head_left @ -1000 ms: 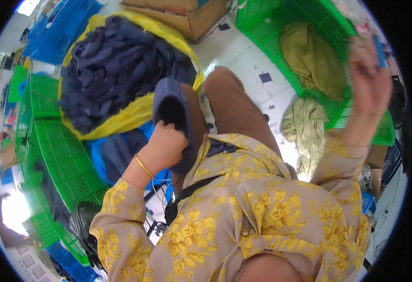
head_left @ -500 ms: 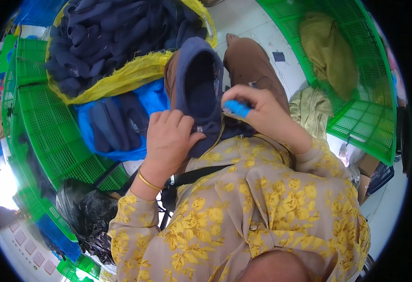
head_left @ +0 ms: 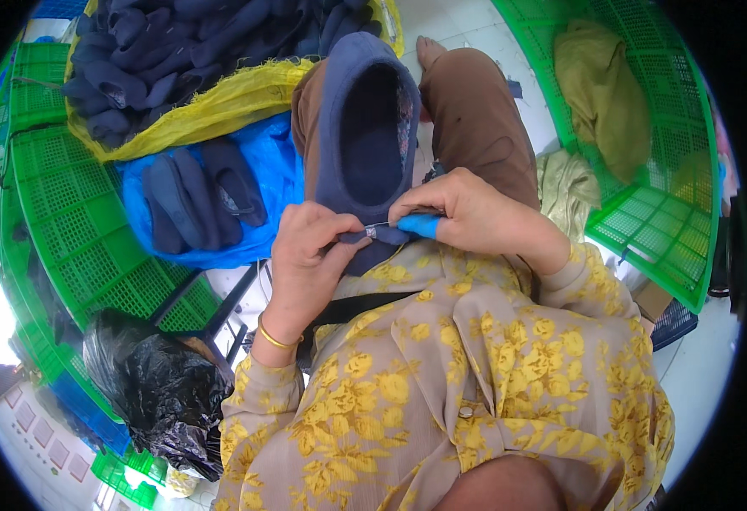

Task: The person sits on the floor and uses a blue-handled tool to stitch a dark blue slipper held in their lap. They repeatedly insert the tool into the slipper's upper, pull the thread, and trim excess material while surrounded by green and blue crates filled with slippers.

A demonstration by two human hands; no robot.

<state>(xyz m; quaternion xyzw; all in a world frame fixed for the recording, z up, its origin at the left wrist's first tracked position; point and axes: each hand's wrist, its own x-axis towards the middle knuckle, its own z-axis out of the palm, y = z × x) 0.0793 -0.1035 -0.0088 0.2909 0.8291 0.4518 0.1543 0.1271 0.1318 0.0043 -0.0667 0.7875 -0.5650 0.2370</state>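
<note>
A navy cloth slipper (head_left: 332,111) lies on my lap, its oval opening facing up and a patterned lining showing inside. My left hand (head_left: 309,251) is closed, pinching the slipper's near end beside a small light tag (head_left: 371,231). Close on its right, my right hand (head_left: 467,209) is closed too, with blue tape (head_left: 418,225) round the thumb. A thin, pale, needle-like piece runs from its fingertips toward the tag; whether it is needle or thread is too fine to tell.
At far left, a yellow woven sack (head_left: 211,115) holds many navy slippers. Several more lie on a blue plastic bag (head_left: 263,226). Green crates (head_left: 75,221) stand left, and another green crate (head_left: 654,247) at right contains olive cloth (head_left: 603,94). A black plastic bag (head_left: 156,383) is near my left elbow.
My right hand has come down and left to the slipper's near end, beside my left hand. My left fingers have shifted into a pinch near the tag. The whole view has moved slightly.
</note>
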